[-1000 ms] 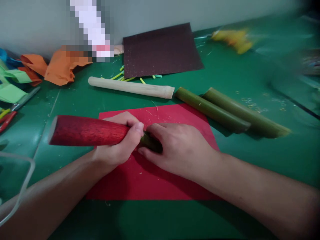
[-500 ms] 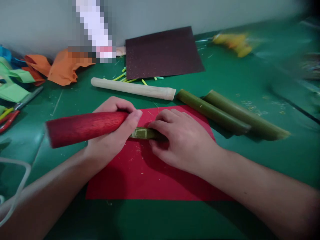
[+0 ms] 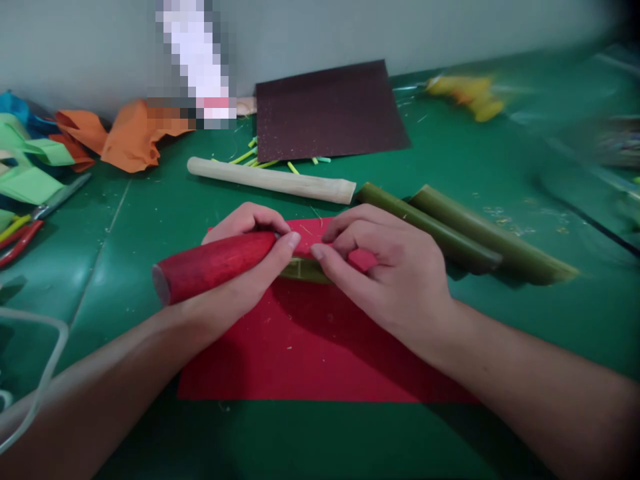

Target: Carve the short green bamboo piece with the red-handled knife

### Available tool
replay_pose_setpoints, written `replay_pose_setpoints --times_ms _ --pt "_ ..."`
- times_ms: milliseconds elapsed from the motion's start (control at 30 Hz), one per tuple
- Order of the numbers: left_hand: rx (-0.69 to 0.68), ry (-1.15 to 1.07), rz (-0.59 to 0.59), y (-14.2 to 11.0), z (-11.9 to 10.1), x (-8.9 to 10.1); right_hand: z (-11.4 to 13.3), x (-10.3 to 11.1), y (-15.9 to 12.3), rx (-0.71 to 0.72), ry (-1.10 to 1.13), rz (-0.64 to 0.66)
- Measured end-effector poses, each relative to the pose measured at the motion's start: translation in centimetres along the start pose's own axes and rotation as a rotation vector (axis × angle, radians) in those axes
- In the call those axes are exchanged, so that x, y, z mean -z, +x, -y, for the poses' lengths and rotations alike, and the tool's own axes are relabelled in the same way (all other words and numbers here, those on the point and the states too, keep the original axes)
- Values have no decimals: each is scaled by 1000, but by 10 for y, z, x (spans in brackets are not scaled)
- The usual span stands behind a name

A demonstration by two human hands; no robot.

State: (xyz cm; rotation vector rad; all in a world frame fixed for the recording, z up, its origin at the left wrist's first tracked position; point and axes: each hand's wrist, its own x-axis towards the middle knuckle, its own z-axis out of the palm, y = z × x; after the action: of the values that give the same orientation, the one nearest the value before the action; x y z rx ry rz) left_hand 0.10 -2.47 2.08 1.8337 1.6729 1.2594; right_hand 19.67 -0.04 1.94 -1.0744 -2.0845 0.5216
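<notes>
My left hand [image 3: 250, 267] is closed around a tool with a thick red wooden handle [image 3: 210, 267]. The handle's butt points left, and its working end is hidden by the fingers. Under both hands lies a short piece of green bamboo [image 3: 303, 269] with a pale rectangular outline cut into its skin. My right hand [image 3: 385, 260] hovers at the bamboo's right part with fingers loosely curled. Its thumb and forefinger tips are slightly apart, and red paper shows between them. A red sheet [image 3: 300, 353] lies beneath the work, with small shavings on it.
Behind the hands lie a pale peeled bamboo stick [image 3: 270, 180], two green bamboo pieces [image 3: 430, 227] and a dark brown sheet [image 3: 330, 110]. At left are red-handled scissors [image 3: 23, 240], green paper [image 3: 30, 180] and crumpled orange paper [image 3: 133, 137]. A yellow object [image 3: 465, 97] sits at the back right.
My right hand has loosened from the bamboo and risen, its fingers now curled above it. The red handle first swung left, then shifted back right. The cut outline on the bamboo has come into view.
</notes>
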Motion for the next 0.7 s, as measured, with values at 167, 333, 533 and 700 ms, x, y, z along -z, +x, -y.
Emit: replay_pose_setpoints --times_ms 167,333,533,700 --pt "24 -58 17 0 3 1 -3 -4 -2 -41 109 -96" --pt "27 -30 25 -1 3 1 -2 1 1 120 -158 -92" --pt "-38 -92 157 0 8 1 10 2 -3 374 -126 -42" --pt "-40 -105 167 -1 13 -6 18 -9 -8 326 -39 98"
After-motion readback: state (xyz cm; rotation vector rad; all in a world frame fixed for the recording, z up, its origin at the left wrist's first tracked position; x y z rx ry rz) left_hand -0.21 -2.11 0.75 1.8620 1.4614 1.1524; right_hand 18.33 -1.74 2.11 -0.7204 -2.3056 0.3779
